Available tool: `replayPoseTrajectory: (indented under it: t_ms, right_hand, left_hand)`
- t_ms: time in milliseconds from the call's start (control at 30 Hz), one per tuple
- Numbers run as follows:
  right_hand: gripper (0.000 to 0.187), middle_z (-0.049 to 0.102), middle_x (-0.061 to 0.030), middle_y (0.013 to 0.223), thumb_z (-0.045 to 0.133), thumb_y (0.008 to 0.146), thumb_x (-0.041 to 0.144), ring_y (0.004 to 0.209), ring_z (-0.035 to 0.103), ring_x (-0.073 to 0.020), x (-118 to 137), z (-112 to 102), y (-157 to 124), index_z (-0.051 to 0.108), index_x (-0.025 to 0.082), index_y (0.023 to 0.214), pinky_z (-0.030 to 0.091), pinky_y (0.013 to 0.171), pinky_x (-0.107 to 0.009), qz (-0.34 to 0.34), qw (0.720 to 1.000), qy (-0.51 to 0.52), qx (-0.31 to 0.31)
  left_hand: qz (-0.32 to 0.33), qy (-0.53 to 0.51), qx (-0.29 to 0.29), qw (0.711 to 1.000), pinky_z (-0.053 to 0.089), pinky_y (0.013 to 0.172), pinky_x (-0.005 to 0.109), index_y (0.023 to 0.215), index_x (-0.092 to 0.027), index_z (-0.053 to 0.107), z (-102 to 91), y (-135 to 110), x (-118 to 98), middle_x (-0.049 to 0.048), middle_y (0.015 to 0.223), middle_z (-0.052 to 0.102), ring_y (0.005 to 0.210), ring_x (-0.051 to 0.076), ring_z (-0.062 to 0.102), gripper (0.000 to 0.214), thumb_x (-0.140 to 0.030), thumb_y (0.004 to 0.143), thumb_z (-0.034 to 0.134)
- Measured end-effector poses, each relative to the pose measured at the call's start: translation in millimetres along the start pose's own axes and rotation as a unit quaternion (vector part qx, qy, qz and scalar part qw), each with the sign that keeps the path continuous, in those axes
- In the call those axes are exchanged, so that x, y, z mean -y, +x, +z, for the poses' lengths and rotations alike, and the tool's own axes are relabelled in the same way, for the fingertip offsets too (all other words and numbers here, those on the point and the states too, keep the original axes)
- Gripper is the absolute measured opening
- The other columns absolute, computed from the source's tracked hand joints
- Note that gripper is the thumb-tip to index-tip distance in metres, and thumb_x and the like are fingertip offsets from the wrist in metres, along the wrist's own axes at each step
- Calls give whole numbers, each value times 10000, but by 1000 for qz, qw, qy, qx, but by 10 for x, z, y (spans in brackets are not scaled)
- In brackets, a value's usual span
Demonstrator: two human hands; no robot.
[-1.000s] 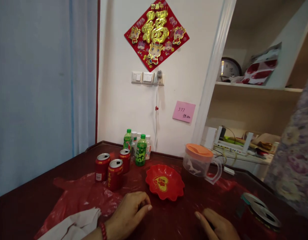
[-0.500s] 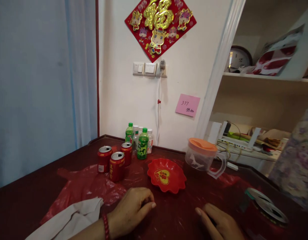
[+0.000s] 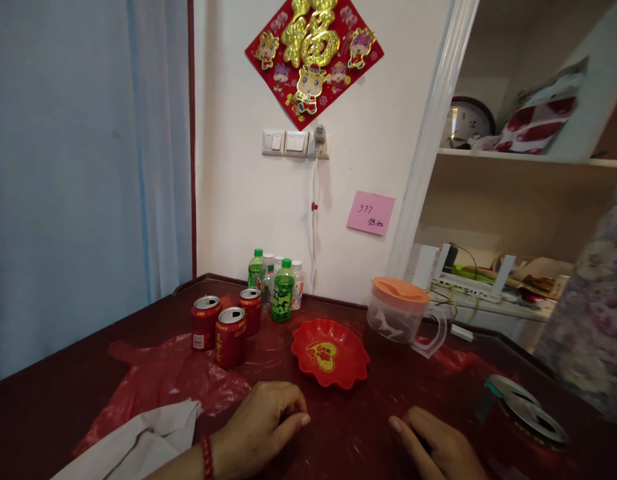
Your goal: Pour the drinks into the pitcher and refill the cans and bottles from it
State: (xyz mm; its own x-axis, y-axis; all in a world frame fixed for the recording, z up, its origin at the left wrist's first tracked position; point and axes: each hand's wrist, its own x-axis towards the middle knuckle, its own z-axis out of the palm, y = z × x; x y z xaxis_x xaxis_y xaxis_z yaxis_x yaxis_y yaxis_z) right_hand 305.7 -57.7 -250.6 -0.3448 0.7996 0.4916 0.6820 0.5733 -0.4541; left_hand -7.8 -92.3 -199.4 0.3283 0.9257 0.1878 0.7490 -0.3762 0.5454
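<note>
My left hand (image 3: 261, 423), with a red bead bracelet (image 3: 207, 457) at the wrist, rests on the dark red table, fingers curled in a loose fist and nothing visible in it. Across from it my right hand (image 3: 435, 443) lies with its fingers folded and thumb forward, also holding nothing visible. Beyond and between them sits a red scalloped plate (image 3: 333, 340) with a yellow heart print, touched by neither hand. Left of the plate stand three red drink cans (image 3: 231, 340). Two more cans (image 3: 538, 423), partly blurred, stand right of my right hand.
Several small bottles (image 3: 283, 293), some green, stand by the wall. A clear pitcher (image 3: 394, 320) with an orange lid is behind the plate. Crumpled red plastic (image 3: 163, 380) and a pale cloth (image 3: 138, 440) lie at left. A router (image 3: 468, 287) is on the right shelf.
The view has shifted slightly, moving the scene a little left and down. Both hands keep the same pose on the table, and nothing has been picked up or moved.
</note>
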Motion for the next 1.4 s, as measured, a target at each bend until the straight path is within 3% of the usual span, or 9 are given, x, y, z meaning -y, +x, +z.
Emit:
replayPoseTrajectory:
  t_ms: [400,700,1400]
  right_hand:
    - [416,531,33,625,473,980,474,552,526,-93,14,-26,-10,502,220,653,409,551,-176,-9,1000,10,6]
    - [465,510,47,547,469,980,490,460,499,-76,205,-103,60,460,219,603,381,468,-159,-69,995,6,-66]
    - [450,502,42,595,459,986,486,523,485,-87,162,-92,26,450,215,626,364,518,-194,-30,999,4,-30]
  left_hand:
    - [25,2,-7,1000,379,659,209,840,-205,662,23,-47,13,-23,822,696,734,127,598,112,-270,912,605]
    - [32,2,4,999,361,625,202,831,-205,658,33,-13,-12,-30,785,670,692,120,562,89,-247,896,612]
    - [27,18,14,999,390,643,217,849,-206,664,31,-18,-23,-13,816,692,715,137,586,139,-299,920,588]
